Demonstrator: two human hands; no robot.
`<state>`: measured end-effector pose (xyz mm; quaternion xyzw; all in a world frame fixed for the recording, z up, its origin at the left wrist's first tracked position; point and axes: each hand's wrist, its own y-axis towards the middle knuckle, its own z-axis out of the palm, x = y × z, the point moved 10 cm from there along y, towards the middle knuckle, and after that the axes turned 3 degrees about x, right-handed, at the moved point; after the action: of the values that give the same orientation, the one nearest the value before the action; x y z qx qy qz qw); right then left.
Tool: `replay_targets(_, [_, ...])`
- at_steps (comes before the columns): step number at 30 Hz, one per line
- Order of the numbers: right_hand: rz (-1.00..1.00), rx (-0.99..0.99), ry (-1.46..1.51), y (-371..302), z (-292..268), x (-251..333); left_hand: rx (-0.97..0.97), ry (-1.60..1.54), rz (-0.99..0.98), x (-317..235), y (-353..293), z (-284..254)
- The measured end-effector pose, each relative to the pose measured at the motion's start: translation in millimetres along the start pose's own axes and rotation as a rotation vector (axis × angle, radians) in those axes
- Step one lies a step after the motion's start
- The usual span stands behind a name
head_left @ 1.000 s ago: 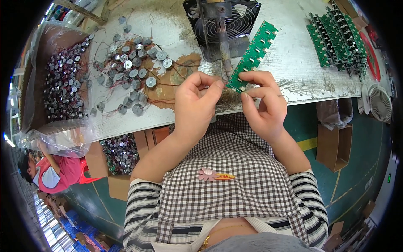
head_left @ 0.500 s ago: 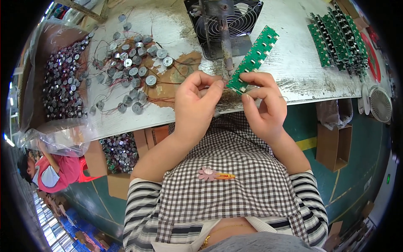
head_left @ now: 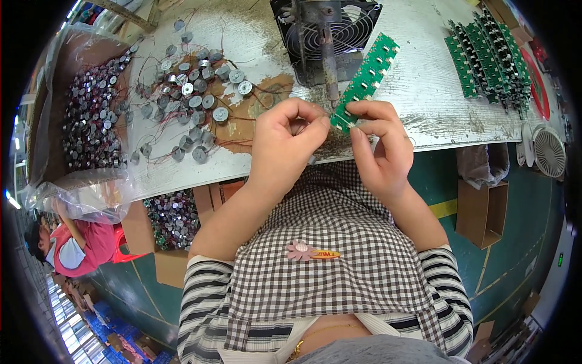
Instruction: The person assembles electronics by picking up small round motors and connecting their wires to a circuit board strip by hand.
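Observation:
A strip of green circuit boards [head_left: 370, 70] with small white connectors slants up from my right hand [head_left: 385, 142], pinched near its lower end between thumb and fingers. At that same end, my left hand [head_left: 290, 136] is closed, thumb against forefinger, on what seem to be a small motor's thin wires. A grey bit of a round motor [head_left: 312, 160] peeks out beneath the left hand; most of it is hidden. Just above both hands, the tip of a rusty upright rod, which looks like a fixed soldering iron [head_left: 330, 70], points down beside the strip.
Loose round motors with red wires [head_left: 194, 102] lie left on the worn white table [head_left: 430, 115]. A plastic-lined box [head_left: 54, 73] of motors stands farther left. A black fan [head_left: 354, 27] is behind the rod; stacked green boards [head_left: 488, 60] sit right. Another person [head_left: 85, 249] sits at lower left.
My left hand has shifted slightly right and up, closer to the board's end. The strip has moved a little left and up, with the right hand still gripping it.

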<state>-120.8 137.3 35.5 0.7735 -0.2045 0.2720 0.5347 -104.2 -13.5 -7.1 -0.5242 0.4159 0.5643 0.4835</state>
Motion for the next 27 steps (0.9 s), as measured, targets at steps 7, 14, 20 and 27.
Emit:
replay_targets(7, [-0.001, 0.006, -0.003, -2.1, -0.4, 1.2, 0.026, 0.071, -0.047, 2.8, -1.4, 1.9])
replay_targets(14, [0.018, 0.002, 0.016, -5.1, -0.2, 1.3, -0.040, 0.085, 0.077, -1.7, -4.0, -3.4])
replay_targets(20, [0.345, -0.103, 0.395, -16.7, -17.2, -20.9, 0.142, 0.217, 0.046, -4.9, -8.1, 6.3])
replay_targets(27, [0.331, -0.101, 0.354, -20.9, -15.9, -33.2, -0.124, 1.276, 0.809, -95.4, 5.1, -54.2])
